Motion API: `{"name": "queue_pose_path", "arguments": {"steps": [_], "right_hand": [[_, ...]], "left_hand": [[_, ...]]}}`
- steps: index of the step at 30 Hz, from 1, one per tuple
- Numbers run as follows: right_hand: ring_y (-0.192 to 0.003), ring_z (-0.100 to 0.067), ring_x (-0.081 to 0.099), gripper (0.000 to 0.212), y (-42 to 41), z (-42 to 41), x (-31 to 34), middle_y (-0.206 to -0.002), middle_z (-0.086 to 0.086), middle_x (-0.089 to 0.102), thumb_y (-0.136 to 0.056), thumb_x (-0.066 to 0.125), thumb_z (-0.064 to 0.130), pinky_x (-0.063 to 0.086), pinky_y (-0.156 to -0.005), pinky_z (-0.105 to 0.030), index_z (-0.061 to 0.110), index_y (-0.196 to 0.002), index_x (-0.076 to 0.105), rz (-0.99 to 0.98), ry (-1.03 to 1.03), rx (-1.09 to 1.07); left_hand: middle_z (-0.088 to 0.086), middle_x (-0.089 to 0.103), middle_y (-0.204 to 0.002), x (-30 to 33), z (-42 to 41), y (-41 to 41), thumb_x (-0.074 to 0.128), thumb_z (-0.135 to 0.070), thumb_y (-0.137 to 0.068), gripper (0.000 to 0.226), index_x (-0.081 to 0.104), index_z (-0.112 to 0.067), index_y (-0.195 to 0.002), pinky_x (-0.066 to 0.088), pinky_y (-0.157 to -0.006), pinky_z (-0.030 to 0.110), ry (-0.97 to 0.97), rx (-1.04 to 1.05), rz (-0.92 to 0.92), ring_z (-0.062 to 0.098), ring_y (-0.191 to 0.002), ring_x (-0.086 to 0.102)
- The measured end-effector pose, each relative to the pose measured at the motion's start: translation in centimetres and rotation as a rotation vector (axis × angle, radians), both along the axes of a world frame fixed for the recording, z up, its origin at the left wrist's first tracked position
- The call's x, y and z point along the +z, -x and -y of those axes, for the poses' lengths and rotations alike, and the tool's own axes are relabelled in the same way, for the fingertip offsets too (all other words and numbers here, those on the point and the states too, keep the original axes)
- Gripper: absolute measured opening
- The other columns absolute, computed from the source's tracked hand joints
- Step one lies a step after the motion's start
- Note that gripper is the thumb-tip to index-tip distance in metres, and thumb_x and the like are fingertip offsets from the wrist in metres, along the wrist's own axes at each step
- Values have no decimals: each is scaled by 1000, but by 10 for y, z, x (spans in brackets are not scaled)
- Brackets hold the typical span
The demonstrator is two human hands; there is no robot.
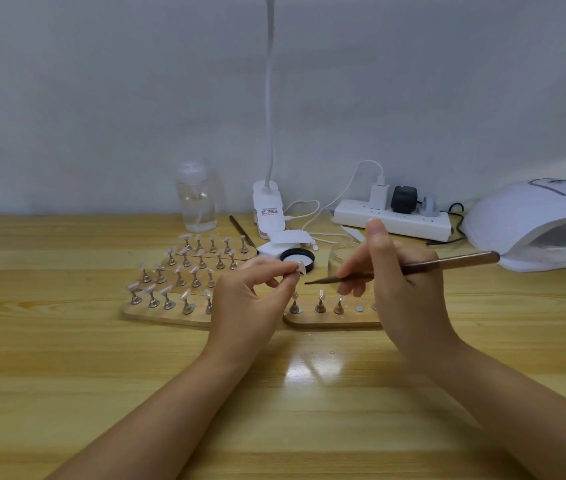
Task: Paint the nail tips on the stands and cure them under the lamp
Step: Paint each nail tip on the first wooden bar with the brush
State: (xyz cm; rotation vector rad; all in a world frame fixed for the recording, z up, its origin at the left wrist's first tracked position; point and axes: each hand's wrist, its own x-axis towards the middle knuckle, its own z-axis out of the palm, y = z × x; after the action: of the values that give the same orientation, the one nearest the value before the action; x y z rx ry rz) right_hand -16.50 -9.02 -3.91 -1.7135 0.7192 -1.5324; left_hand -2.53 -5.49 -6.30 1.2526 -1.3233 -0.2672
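The right hand (401, 289) grips a long, thin brown nail brush (409, 269) — its long axis runs nearly level, the dark pointed tip aimed left, the handle end toward the white domed curing lamp (531, 223). Just left of that tip, the left hand (250, 299) pinches a small pale nail tip on its metal stand (300, 269) between thumb and forefinger. Below both hands lies a light wooden board (326, 320) holding 3 more stands — 4 fuller boards (167, 315) sit left of the left hand.
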Motion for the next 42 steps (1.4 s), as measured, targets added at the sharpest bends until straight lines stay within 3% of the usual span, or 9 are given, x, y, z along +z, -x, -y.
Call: {"name": "queue_pose_path", "arguments": {"steps": [5, 13, 15, 20, 23, 26, 35, 38, 42], "right_hand": [[-53, -5, 59, 42, 0, 0, 0, -58, -3, 66, -89, 39, 36, 42, -54, -11, 19, -62, 66, -34, 19, 12], [-38, -10, 57, 57, 4, -2, 4, -50, -1, 65, -85, 28, 58, 41, -45, -9, 19, -66, 64, 96, -37, -7], [-38, -11, 57, 59, 5, -1, 4, -48, -2, 63, -83, 25, 61, 40, -45, -8, 20, -69, 64, 75, -38, -10], [-70, -5, 63, 23, 7, 3, -1, -72, 1, 68, -81, 64, 43, 45, -63, -11, 20, -76, 61, -192, 126, 10], [-87, -2, 61, 34, 8, 6, -6, -89, 4, 67, -70, 80, 23, 44, -78, -12, 26, -87, 51, -352, 230, 45], [-90, 1, 58, 39, 7, 7, -9, -91, 6, 64, -70, 77, 8, 42, -78, -7, 24, -91, 48, -394, 238, 80], [-80, -4, 60, 33, 4, 8, -8, -81, 4, 64, -74, 75, 9, 49, -71, -17, 23, -87, 48, -307, 142, 121], [-79, -4, 60, 31, 4, 7, -8, -81, 3, 63, -75, 73, 6, 48, -63, -11, 19, -88, 49, -293, 124, 151], [-78, -1, 60, 33, 0, 5, -9, -80, 5, 64, -76, 72, 4, 41, -70, -5, 22, -87, 47, -297, 128, 122]], "left_hand": [[-14, 66, -75, 1, 0, 0, 70, -5, -75, 21, 69, -24, -84, 34, -54, 2, 0, 18, 13, -6, -62, 53], [-17, 65, -69, 3, -3, 2, 72, -10, -74, 13, 72, -19, -83, 34, -53, 1, -7, 24, -1, -12, -52, 49], [-15, 66, -73, 4, -4, 2, 73, -11, -72, 13, 73, -16, -84, 34, -59, 0, -2, 11, 25, -12, -60, 54], [-16, 67, -76, 4, -4, 2, 74, -12, -68, 15, 72, -17, -82, 35, -67, -1, 32, -19, 45, -12, -71, 57], [-19, 66, -74, 4, -5, 2, 74, -12, -67, 15, 70, -20, -80, 36, -67, -1, 64, -43, 60, -11, -70, 58], [-17, 67, -66, 3, -5, 2, 75, -19, -64, 20, 62, -20, -79, 38, -66, 2, 73, -71, -14, -7, -68, 60], [-24, 68, -71, 3, -6, 5, 73, -31, -60, 37, 48, -27, -87, 39, -63, 0, 98, -43, -2, -1, -69, 63], [-24, 67, -70, 1, -7, 5, 72, -32, -63, 38, 48, -30, -92, 38, -66, 0, 119, -14, 76, -2, -70, 61], [-23, 66, -71, 1, -7, 5, 72, -31, -65, 41, 47, -32, -98, 37, -71, 0, 139, 15, 119, -3, -72, 61]]}}
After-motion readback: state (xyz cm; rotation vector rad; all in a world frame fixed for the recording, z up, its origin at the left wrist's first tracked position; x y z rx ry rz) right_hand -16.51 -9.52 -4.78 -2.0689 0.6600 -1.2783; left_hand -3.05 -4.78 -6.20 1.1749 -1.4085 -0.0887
